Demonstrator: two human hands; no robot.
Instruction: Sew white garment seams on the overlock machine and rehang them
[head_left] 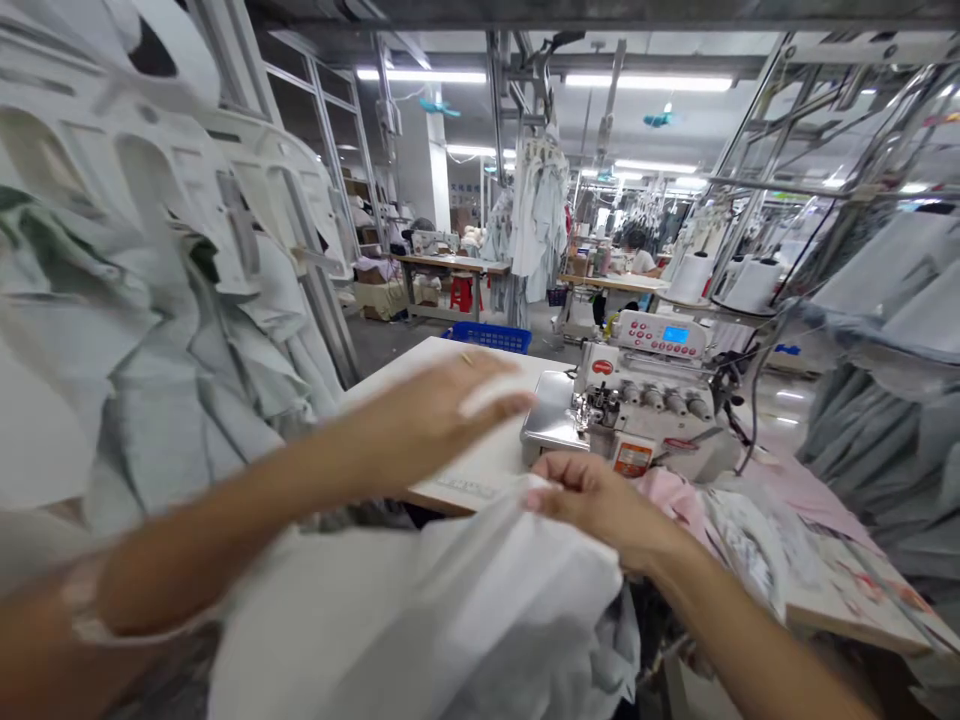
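My right hand [592,500] is closed, pinching the top edge of a bundle of white fabric [480,610] that hangs in front of me. My left hand [442,410] reaches over the white worktable [480,465] with fingers stretched out; it is smeared by motion and seems to carry a pale strip at its fingertips. Just beyond both hands stands a white overlock sewing machine [645,400] with a blue display.
Pale garment pieces [150,330] hang on a rack at the left. Grey fabric [877,440] hangs at the right. Pink and printed cloth [757,520] lies on the table's right side. A blue basket [491,337] and other workstations with a seated person [637,255] lie beyond.
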